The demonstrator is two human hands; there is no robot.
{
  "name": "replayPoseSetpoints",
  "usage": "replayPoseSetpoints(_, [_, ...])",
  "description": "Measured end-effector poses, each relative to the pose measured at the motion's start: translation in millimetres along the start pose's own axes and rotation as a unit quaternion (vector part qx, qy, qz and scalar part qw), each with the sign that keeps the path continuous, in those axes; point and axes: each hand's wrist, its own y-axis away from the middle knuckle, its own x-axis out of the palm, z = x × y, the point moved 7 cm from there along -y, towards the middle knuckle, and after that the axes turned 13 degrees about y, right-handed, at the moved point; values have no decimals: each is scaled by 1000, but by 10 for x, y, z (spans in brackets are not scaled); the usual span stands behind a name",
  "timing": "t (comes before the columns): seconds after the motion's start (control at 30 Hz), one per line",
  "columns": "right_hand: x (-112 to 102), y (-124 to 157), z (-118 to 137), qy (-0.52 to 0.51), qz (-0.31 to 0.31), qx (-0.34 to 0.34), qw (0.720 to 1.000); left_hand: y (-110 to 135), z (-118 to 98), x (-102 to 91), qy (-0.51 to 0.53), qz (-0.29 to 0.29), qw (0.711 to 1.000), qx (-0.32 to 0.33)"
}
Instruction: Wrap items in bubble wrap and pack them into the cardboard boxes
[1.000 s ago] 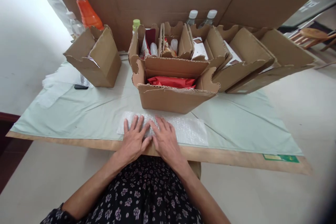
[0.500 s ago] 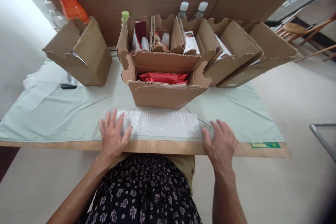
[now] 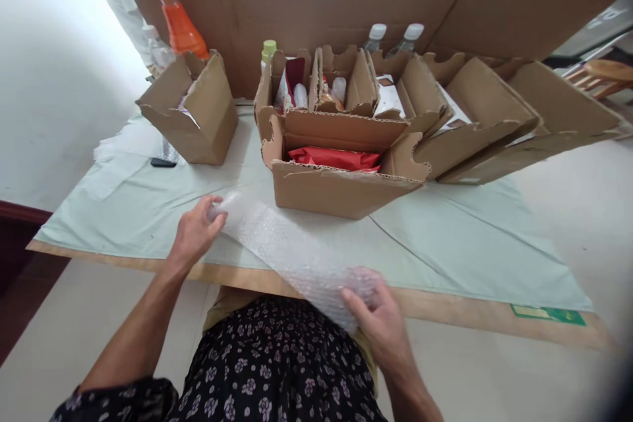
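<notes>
A strip of clear bubble wrap (image 3: 291, 247) stretches slantwise between my two hands, its right end past the table's front edge. My left hand (image 3: 198, 227) pinches the far left end over the cloth. With the thumb on top and fingers behind the sheet, my right hand (image 3: 373, 303) grips the other end, nearer my body. Just beyond the wrap stands an open cardboard box (image 3: 346, 194) with a red package (image 3: 336, 158) inside.
Behind are several open cardboard boxes (image 3: 395, 89) holding packets, with bottles behind them. Another box (image 3: 210, 125) stands at left, near an orange bottle (image 3: 182, 30) and a small black object (image 3: 163, 163). Pale green cloth (image 3: 475, 244) covers the table.
Both hands were spread beside the bubble wrap lying flat on the table. Now they hold its ends, and the strip is lifted and turned, its right end drawn toward me. The view has shifted left.
</notes>
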Motion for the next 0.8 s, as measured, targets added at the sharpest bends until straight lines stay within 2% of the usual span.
replayPoseSetpoints(0.07, [481,121,-23,-81,123,51,988,-367,-103,-14,-46,14,998,44])
replayPoseSetpoints(0.13, [897,209,-34,-124,212,90,965,-704,-249,93,-66,19,993,92])
replayPoseSetpoints(0.2, [1169,250,-36,-145,265,111,947,-910,-385,238,-75,10,988,136])
replayPoseSetpoints(0.27, [1286,252,-37,-155,290,118,937,-903,-453,348,-67,-7,983,170])
replayPoseSetpoints(0.33, [1302,241,-40,-152,306,117,932,-653,-449,392,-46,-21,978,201])
replayPoseSetpoints(0.4, [1279,230,-38,-139,320,114,930,-217,-402,366,-24,-32,973,226])
replayPoseSetpoints(0.5, [1273,220,16,-131,340,113,924,480,-280,240,19,-49,977,205])
replayPoseSetpoints(0.57, [1312,204,107,-140,359,111,916,816,-226,258,130,34,974,180])
replayPoseSetpoints(0.6, [1338,182,169,-148,366,108,912,934,-205,298,209,94,961,158])
replayPoseSetpoints(0.63, [1364,146,236,-159,367,106,910,1022,-191,344,293,153,935,130])
replayPoseSetpoints(0.7, [1404,25,381,-188,348,98,913,1102,-159,409,433,223,871,64])
replayPoseSetpoints(0.73, [1419,-50,456,-205,333,91,916,1095,-134,427,472,229,851,33])
replayPoseSetpoints(0.77, [1434,-124,531,-219,323,79,917,1065,-103,440,486,219,846,6])
replayPoseSetpoints(0.8, [1448,-191,602,-229,317,64,918,1018,-67,447,478,195,856,-16])
